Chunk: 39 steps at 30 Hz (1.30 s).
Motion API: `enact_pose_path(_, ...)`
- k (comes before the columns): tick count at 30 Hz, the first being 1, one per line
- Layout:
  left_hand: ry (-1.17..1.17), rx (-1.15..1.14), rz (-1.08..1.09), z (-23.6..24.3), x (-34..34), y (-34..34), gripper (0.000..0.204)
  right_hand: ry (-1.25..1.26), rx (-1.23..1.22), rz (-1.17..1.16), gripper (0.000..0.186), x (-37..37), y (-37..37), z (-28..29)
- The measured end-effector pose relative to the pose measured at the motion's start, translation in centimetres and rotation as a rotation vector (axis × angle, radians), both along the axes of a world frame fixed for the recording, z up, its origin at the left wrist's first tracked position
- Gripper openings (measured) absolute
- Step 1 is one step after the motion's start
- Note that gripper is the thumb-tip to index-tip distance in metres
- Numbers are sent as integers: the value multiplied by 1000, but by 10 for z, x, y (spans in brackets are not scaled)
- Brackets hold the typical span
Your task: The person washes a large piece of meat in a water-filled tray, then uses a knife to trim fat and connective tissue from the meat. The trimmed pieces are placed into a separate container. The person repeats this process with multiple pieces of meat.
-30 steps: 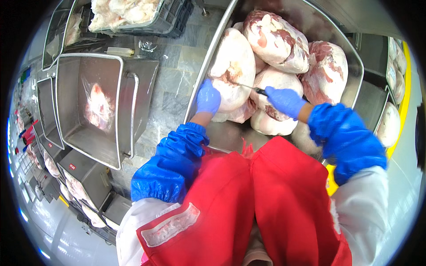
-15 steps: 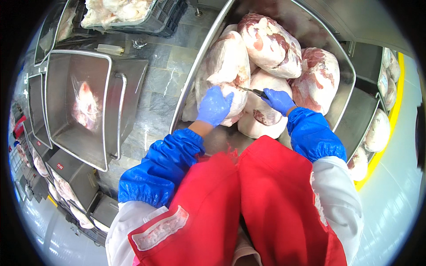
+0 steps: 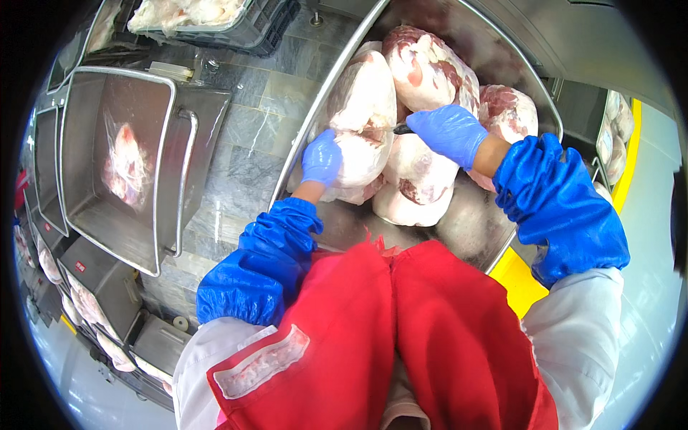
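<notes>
The meat lies at the left of a steel bin, among other pale and red chunks. The right hand is closed round the black handle of a knife beside the meat and hides part of the chunks behind. The left hand rests against the meat's left side; whether its fingers grip, I cannot tell. Leftward across the tiled floor, a steel cart holds a pale lump; farther off, a crate bears whitish pieces.
</notes>
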<state>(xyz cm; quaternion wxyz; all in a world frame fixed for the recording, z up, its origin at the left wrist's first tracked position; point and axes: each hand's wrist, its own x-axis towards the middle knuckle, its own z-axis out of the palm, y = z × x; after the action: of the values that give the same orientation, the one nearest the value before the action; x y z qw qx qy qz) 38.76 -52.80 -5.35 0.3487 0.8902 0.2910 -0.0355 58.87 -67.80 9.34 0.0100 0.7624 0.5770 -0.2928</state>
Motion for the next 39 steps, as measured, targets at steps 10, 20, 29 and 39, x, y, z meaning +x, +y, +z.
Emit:
enact_pose_path(10, -202, -201, 271, -19, -14, -14, 19, 13, 141, 55, 7, 21, -52, -135)
enact_pose_path(20, -263, -124, 195, -17, -8, -24, 18, -68, 96, 31, 10, 31, -57, -128)
enact_pose_path(29, 97, -130, 155, 22, 2, -14, 32, -51, 30, -10, 11, 3, -39, 34)
enact_pose_path(39, 90, 44, -79, -41, 1, 0, 17, 54, -311, 26, 18, -14, 4, 48)
